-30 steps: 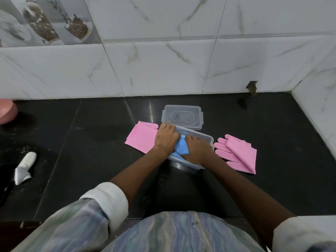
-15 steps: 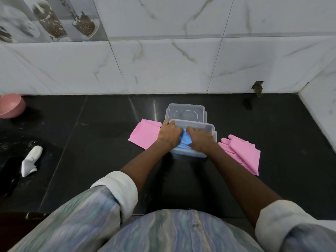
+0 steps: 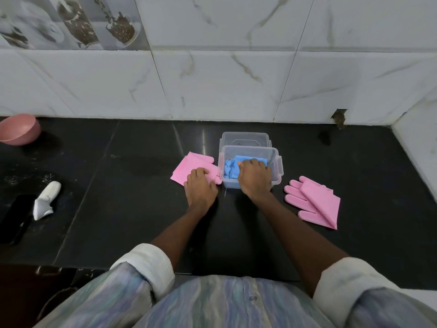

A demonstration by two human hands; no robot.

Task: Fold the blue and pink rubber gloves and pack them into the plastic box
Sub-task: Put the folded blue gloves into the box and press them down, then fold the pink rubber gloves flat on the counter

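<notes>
A clear plastic box [image 3: 276, 166] stands upright on the black counter, with folded blue gloves [image 3: 230, 168] inside it. My right hand [image 3: 254, 177] reaches into the box and presses on the blue gloves. My left hand [image 3: 199, 185] lies flat on a pink glove [image 3: 192, 163] just left of the box, fingers together. A second pink glove [image 3: 314, 202], folded diagonally, lies to the right of the box. The box's clear lid [image 3: 244, 138] lies behind the box.
A pink bowl [image 3: 19, 129] sits at the far left by the tiled wall. A white squeezed tube [image 3: 46, 197] and a dark phone [image 3: 16, 218] lie at the left. The wall corner closes the counter on the right.
The box has settled flat and upright. My left hand has left the box and moved onto the pink glove at the left. My right hand stays in the box on the blue gloves.
</notes>
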